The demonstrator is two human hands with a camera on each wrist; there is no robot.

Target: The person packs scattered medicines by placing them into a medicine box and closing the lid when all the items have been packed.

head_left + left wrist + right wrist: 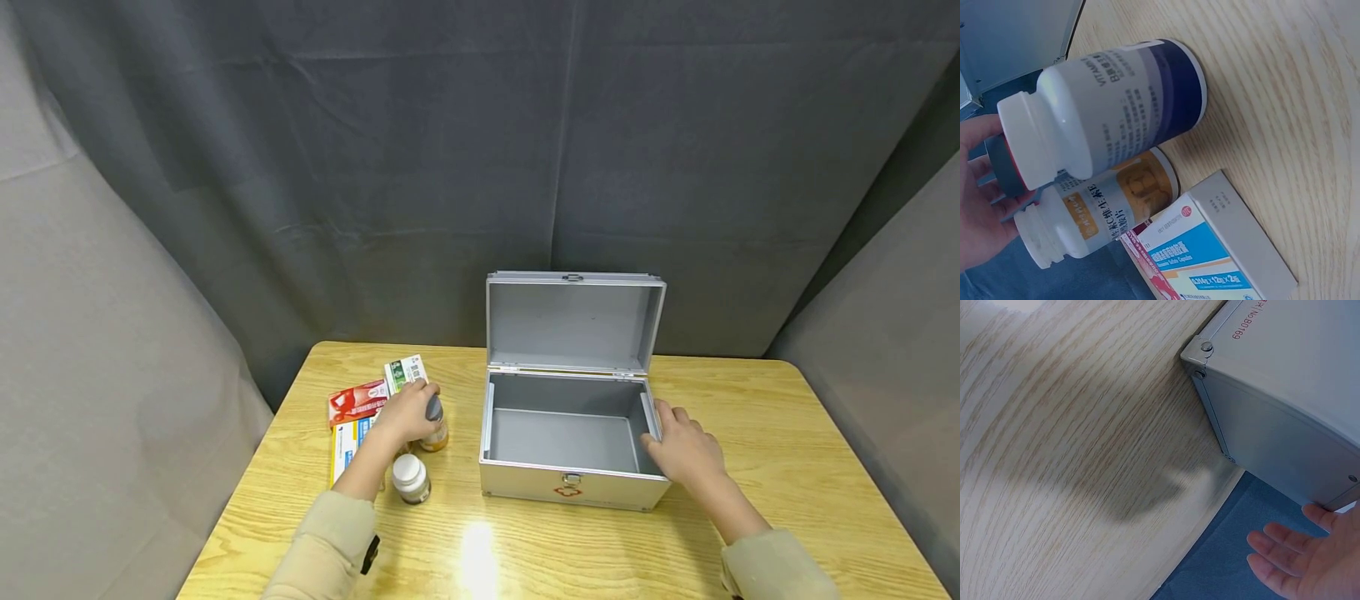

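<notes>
My left hand (408, 412) holds a bottle by its dark cap (433, 407); the bottle has an orange lower label (435, 440). In the left wrist view the fingers curl round this dark cap (1005, 164), and the bottle's body is hidden behind two white pill bottles. One is a blue-labelled vitamin bottle (1116, 106), the other an orange-labelled one (1110, 209). On the right, my right hand (686, 450) holds the side wall of a silver first-aid box (525, 482), thumb over the rim and fingers outside. The box's lid (573, 325) stands raised.
Beside my left hand lie a red medicine box (356, 404), a green-and-white box (405, 371) and a blue-and-white capsule box (347, 446). A white-capped bottle (411, 479) stands near my left wrist. All rest on a wooden table (570, 550), with a dark curtain (420, 183) behind.
</notes>
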